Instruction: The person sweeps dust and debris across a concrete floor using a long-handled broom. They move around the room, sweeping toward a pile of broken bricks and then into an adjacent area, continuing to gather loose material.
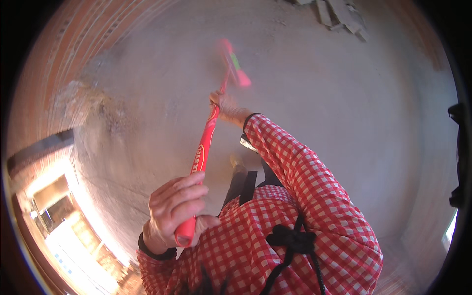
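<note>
A long red broom handle [206, 138] slants from near my body out to a blurred pink and green broom head [235, 62] over the dusty grey floor. My left hand [179, 210] is wrapped around the thick near end of the handle. Farther along, my right hand [225, 107] grips the same handle below the head. Both arms wear red and white checked sleeves with black cuffs. The bristles are too blurred to make out.
Brick walls [73, 48] rise at the upper left and upper right. Flat slabs or boards [341, 16] lie in a pile at the top right. Loose rubble [107, 110] is by the left wall, above a bright opening [70, 228].
</note>
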Motion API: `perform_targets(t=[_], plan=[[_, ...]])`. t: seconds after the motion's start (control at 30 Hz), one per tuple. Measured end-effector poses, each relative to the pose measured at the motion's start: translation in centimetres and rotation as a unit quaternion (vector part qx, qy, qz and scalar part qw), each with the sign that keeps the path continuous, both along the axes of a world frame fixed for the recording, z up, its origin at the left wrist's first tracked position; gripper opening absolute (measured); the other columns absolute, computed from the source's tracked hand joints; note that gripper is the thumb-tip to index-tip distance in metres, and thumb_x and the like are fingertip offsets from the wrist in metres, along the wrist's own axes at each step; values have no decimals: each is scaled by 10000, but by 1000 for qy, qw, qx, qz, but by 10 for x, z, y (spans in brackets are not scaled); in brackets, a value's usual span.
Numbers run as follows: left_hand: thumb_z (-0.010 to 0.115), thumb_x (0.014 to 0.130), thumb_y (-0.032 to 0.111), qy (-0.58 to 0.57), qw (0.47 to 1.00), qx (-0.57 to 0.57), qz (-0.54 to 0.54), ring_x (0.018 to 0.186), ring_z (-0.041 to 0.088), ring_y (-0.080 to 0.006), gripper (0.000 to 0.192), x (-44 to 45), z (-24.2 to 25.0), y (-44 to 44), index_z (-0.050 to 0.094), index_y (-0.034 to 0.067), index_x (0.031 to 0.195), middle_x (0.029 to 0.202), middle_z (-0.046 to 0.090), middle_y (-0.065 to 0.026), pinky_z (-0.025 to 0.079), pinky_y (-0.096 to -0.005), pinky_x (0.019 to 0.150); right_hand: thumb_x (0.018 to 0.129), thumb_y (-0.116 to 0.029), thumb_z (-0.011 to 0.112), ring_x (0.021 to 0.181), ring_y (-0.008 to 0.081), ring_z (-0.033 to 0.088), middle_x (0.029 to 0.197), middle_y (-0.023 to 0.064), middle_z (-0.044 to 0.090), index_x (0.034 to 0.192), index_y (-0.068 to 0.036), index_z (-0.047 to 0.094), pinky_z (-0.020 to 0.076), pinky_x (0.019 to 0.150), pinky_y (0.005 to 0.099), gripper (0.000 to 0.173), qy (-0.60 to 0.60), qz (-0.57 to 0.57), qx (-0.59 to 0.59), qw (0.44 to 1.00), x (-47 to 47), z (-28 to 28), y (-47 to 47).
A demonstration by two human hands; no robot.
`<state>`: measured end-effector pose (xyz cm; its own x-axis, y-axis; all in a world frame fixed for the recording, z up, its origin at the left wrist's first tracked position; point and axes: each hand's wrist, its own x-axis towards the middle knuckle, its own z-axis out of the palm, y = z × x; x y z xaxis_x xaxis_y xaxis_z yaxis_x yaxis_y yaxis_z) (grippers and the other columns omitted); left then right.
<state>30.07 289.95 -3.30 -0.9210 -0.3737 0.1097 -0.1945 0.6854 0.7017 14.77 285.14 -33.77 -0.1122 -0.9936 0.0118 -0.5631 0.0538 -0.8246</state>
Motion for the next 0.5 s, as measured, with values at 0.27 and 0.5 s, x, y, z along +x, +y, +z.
perform_targets(t=[0.27, 0.5], plan=[[653, 653, 550, 117, 944, 167, 258, 1032, 531, -369, 543, 93, -4, 66, 539, 26, 740, 994, 580, -241, 448, -456, 818, 689, -188, 608, 876, 357, 555, 940, 151, 546, 964, -55, 498, 416, 761, 467, 325, 173, 240, 69, 953, 22, 35, -1], [563, 781, 151, 62, 823, 387, 412, 1098, 492, -353, 297, 178, -25, 182, 584, -11, 1029, 1141, 519, -251, 416, -366, 874, 680, -156, 571, 789, 316, 568, 745, 139, 582, 752, -42, 524, 401, 737, 429, 143, 360, 430, -82, 824, 61, -6, 80]])
